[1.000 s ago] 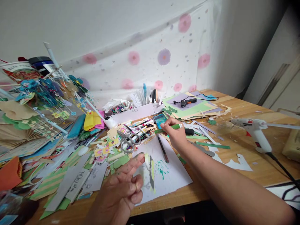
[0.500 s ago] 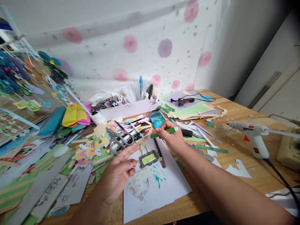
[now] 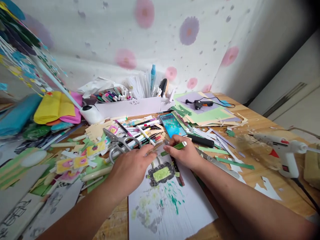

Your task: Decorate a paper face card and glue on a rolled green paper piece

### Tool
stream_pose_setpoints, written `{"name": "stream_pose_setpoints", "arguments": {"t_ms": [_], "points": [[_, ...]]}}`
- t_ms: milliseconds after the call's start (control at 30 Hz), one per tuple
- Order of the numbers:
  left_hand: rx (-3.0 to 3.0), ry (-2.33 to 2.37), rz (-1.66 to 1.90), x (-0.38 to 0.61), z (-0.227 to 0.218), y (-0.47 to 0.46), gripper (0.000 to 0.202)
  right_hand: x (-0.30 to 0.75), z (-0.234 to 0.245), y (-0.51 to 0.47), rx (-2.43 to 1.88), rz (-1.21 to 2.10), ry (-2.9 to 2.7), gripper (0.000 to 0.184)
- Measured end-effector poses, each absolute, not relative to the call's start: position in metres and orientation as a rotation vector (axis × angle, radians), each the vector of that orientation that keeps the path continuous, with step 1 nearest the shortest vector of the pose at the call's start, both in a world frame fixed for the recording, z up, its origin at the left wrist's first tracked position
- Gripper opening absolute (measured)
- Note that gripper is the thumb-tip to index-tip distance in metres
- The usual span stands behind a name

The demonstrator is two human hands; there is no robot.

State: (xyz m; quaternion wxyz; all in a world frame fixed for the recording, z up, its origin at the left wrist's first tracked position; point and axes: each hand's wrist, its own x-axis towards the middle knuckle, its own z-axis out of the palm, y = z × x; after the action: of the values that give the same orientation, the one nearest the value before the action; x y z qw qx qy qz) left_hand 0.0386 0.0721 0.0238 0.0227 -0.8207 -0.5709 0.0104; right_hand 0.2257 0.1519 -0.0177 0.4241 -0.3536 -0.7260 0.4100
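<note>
A green marker is gripped by my right hand, its white end up to the right and its other end pointing left toward my left hand. Palm down over the top left of a white sheet, my left hand has its fingertips drawn together, and whatever is between them is hidden. On the sheet, below both hands, lies a dark scalloped paper frame with a light green middle. Green, yellow and grey colour marks cover the paper below it. A dark pen lies beside the frame, partly covered.
Grey-handled scissors lie left of my hands among loose markers and paper scraps. A lit phone and a black-handled knife are beyond my right hand. A white glue gun stands at right; a white pen box is behind.
My left hand has turned palm down and moved forward, its fingers coming together near the marker. My right hand has lowered the marker toward the sheet. The view has shifted closer.
</note>
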Motion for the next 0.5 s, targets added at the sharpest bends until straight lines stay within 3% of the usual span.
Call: {"name": "stream_pose_setpoints", "arguments": {"t_ms": [267, 500], "points": [[-2.599, -1.748, 0.004, 0.031, 0.014, 0.073, 0.041, 0.227, -0.018, 0.153, -0.943, 1.133, -1.825, 0.025], [-2.583, -1.763, -0.119, 0.029, 0.005, 0.074, 0.041, 0.227, -0.017, 0.151, -0.955, 1.090, -1.908, 0.025]]}}
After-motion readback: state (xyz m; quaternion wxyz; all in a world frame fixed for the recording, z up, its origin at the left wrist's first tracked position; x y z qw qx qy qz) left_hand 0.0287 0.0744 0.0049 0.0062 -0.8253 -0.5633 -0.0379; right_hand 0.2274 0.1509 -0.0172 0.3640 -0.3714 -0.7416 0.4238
